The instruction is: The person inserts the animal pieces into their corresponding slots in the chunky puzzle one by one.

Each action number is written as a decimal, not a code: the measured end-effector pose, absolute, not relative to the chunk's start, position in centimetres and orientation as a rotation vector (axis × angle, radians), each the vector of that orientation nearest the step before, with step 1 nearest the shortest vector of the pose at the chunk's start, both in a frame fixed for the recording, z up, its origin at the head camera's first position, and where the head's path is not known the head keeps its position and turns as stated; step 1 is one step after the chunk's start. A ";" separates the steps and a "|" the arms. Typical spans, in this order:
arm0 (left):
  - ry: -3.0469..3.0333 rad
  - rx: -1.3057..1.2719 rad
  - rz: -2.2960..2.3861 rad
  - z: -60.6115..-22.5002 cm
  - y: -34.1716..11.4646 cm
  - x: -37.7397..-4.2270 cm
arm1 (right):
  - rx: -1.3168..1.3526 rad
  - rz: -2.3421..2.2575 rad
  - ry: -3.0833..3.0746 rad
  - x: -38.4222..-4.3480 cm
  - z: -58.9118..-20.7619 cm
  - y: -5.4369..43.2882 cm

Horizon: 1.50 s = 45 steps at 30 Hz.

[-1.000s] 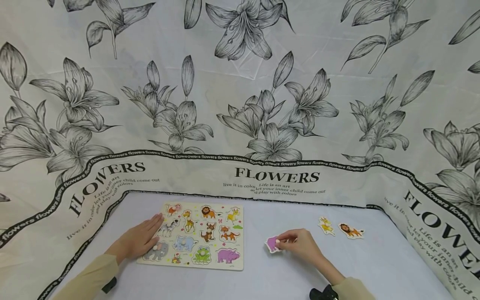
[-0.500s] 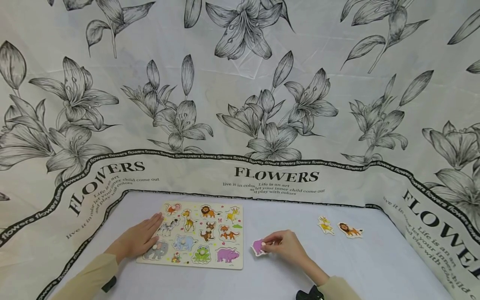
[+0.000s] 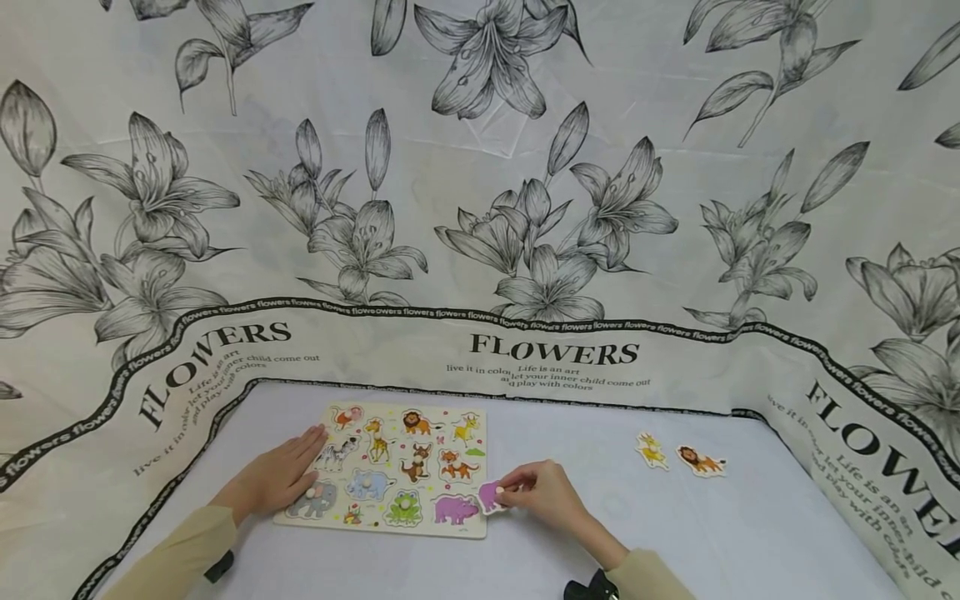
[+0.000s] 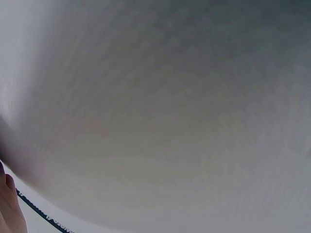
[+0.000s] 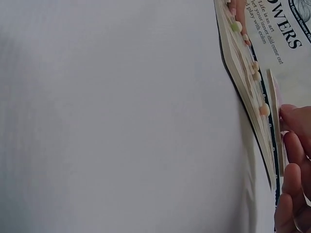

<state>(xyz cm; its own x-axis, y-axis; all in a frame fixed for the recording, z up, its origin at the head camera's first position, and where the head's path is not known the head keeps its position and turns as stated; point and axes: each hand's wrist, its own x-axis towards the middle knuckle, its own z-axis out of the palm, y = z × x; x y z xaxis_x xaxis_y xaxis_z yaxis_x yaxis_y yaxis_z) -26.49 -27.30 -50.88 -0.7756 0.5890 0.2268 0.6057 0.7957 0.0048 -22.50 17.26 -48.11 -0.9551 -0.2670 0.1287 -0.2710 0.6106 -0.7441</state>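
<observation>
My left hand (image 3: pixel 273 479) rests with extended fingers on the left edge of the wooden animal puzzle board (image 3: pixel 431 530). Thumb and fingers of my right hand (image 3: pixel 543 493) pinch a purple hippo puzzle piece (image 3: pixel 489 497) by its knob, over the board's right edge, close beside the printed purple hippo (image 3: pixel 454 510). Seen edge-on in the right wrist view, the held piece (image 5: pixel 273 121) stands tilted. Knobs show on the grey elephant (image 3: pixel 313 502), the blue animal (image 3: pixel 367 485) and the green frog (image 3: pixel 405 507). Pale blur fills most of the left wrist view, with a bit of hand (image 4: pixel 10 206) at lower left.
A lion piece (image 3: pixel 701 461) and a yellow horned animal piece (image 3: pixel 652 450) lie on the white tablecloth (image 3: pixel 585 433) to the right. Flower-printed cloth (image 3: pixel 555 358) rises behind and around the table.
My right hand has carried the hippo piece leftward from the tablecloth area to the board's right edge. The left hand has stayed in place on the board.
</observation>
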 end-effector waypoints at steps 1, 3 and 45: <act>-2.791 -0.931 -0.115 -50.7 -27.2 -26.4 | 0.480 1.307 -2.810 -22.5 -48.1 17.1; -2.828 -0.926 -0.110 -50.3 -27.1 -26.3 | 0.494 1.317 -2.801 -22.4 -48.2 16.7; -2.833 -0.936 -0.060 -49.6 -26.9 -26.1 | 0.476 1.146 -2.832 -21.9 -48.7 11.2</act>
<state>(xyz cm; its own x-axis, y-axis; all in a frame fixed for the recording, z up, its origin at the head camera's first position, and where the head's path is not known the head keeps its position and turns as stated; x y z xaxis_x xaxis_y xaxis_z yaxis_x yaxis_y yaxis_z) -26.05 -26.87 -49.63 -0.7920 0.5888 0.1614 0.5951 0.8036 -0.0110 -21.91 11.19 -48.68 -0.9514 -0.2636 0.1593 -0.3002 0.6779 -0.6711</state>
